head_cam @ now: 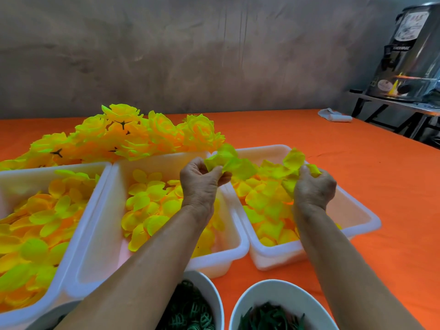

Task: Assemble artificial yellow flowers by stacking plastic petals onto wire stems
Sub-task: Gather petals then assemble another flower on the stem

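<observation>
Orange cloth covers the bench (309,139), seen from a head-worn camera looking down at two bare forearms. Three white plastic tubs sit side by side, probably so each petal size stays sorted and within easy reach: the left tub (59,289), the middle tub (104,234) and the right tub (357,210), all holding loose yellow petals.

Above the gap between the middle and right tubs, the left hand (202,179) has its fingers curled, pinching a folded cluster of yellow petals (228,163), raised clear of the tubs, seemingly to keep the layers together. The right hand (314,184) is over the right tub, fingers closed around a few more loose petals (295,163), likely picking the next layer. No wire stem is visible in either hand; it may be hidden inside the petals.

Behind the tubs lies a heap of finished yellow flowers (123,136), set out of the working area. Nearest the camera, two white bowls (281,289) hold dark green pieces, too cropped to identify. A metal urn (409,51) stands on a side table at far right.
</observation>
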